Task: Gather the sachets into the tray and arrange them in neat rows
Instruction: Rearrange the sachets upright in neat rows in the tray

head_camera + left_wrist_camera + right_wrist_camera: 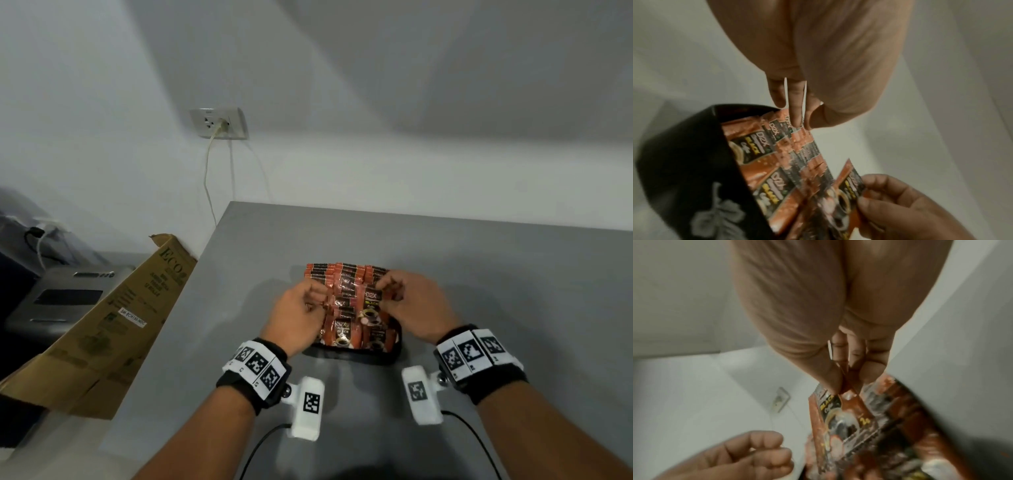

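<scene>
A black tray with a leaf print on its wall sits on the grey table, straight ahead of me. Several orange-and-black coffee sachets lie overlapped in rows inside it. My left hand hovers over the tray's left side, fingers curled, with thin sachet edges pinched between the fingers. My right hand is over the right side and pinches the top edge of one sachet, lifted above the rows. The tray's floor is hidden under the sachets.
The grey table stretches behind and to the right of the tray. Its left edge borders a leaning cardboard box and a grey appliance. A wall socket with a cable sits on the white wall behind.
</scene>
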Action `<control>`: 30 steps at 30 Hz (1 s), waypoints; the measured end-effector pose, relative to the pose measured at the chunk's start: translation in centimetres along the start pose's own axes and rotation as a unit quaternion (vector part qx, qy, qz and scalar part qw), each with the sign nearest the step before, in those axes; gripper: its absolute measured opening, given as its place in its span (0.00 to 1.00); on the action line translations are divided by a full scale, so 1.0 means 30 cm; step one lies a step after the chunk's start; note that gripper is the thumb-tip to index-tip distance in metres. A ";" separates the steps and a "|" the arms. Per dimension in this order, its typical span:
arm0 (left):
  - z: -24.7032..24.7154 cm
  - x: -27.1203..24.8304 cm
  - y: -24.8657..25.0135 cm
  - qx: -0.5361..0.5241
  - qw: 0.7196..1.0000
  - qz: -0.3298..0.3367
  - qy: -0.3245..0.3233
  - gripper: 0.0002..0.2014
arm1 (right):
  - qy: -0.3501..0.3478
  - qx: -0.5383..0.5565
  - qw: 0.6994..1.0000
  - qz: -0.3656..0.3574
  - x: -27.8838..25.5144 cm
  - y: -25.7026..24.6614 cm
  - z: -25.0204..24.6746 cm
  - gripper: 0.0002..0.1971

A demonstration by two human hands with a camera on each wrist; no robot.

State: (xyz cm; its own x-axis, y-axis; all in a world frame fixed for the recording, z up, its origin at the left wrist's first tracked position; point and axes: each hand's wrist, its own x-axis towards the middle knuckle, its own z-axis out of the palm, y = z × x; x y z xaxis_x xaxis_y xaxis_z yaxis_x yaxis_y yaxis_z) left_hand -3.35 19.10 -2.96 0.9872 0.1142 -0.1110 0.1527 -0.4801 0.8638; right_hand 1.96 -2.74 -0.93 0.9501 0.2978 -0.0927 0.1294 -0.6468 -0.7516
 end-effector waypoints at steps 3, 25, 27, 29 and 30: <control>0.004 0.009 -0.020 0.150 0.988 0.036 -0.029 0.16 | -0.027 -0.060 0.998 0.017 -0.048 0.048 0.004 0.09; 0.025 0.111 -0.117 0.430 0.883 0.147 -0.112 0.37 | -0.045 -0.298 0.950 -0.087 -0.014 0.131 0.134 0.39; 0.024 0.113 -0.125 0.420 0.890 0.147 -0.099 0.36 | -0.037 -0.291 0.952 -0.091 -0.014 0.136 0.138 0.36; 0.023 0.112 -0.130 0.413 0.894 0.148 -0.092 0.35 | -0.034 -0.275 0.957 -0.085 -0.018 0.142 0.144 0.35; 0.021 0.111 -0.134 0.411 0.894 0.153 -0.090 0.34 | -0.030 -0.263 0.961 -0.082 -0.021 0.145 0.148 0.35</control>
State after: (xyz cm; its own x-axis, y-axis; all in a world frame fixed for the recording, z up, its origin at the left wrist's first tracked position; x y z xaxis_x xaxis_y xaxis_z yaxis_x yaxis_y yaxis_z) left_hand -0.64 20.86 -7.10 0.9688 -0.2370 -0.0723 -0.2160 -0.9508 0.2219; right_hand 0.67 -2.61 -7.05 0.8892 0.4547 -0.0506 0.4157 -0.8491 -0.3259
